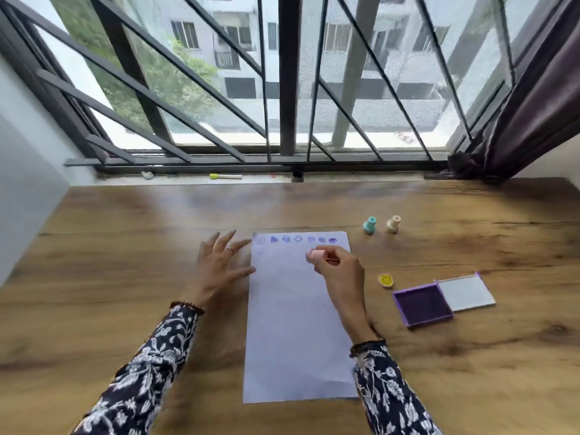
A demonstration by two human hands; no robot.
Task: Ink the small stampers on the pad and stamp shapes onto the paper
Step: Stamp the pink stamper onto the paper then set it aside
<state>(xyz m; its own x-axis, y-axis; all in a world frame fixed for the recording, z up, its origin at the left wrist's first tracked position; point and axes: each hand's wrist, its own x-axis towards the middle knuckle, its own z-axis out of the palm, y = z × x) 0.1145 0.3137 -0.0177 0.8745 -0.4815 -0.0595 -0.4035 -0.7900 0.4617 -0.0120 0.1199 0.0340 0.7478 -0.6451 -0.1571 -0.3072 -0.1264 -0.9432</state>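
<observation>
A white sheet of paper [292, 324] lies on the wooden table [125, 246], with a row of purple stamped shapes along its top edge. My right hand [340, 271] grips a small pink stamper [314, 255] just over the paper, below that row. My left hand [219, 265] rests flat with fingers spread at the paper's left edge. The open purple ink pad [422, 304] sits to the right, its clear lid [466, 291] folded back. A yellow stamper [386, 280] lies beside the pad. A teal stamper [369, 225] and a cream stamper [393, 223] stand farther back.
A barred window runs along the table's far edge. On the sill lie a white marker with a yellow cap [225, 176] and a small dark cap [297, 175]. A dark purple curtain [533, 105] hangs at the right.
</observation>
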